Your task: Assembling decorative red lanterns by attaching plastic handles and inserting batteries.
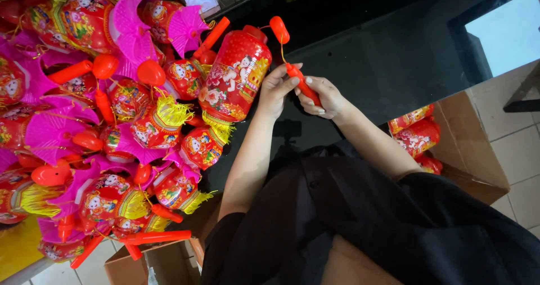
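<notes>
Dozens of things going on, left to right:

Pile: heap of toy lanterns (112,122) on the far left, glossy red plastic drums with cartoon prints, stiff pleated magenta fans, frizzy yellow tassel fringes, smooth orange-red stick handles poking out everywhere.

Floor box: open brown cardboard carton (140,262) under the pile's lower edge, matte and creased, a couple of red handles hanging over it.

Lantern in hand: big barrel-shaped lantern (236,77), shiny red with white dots, floral and figure print, yellow fringe at its lower end. It lies on the table edge, tilted, just beside the pile and touching the left hand.

Left hand: left hand (275,88) curled, fingertips pinched on the top of the red handle, palm side against the lantern.

Handle: slim smooth red plastic handle (301,82), joined by a thin yellow wire to a rounded red cap (279,29) above.

Right hand: right hand (323,96) wrapped closed around the handle's lower part, pale nails showing.

Table: black, glossy table (394,60), mirror-like.

Right box: another cardboard box (467,150) on the tiled floor, more red printed lanterns (419,136) stacked inside.
</notes>
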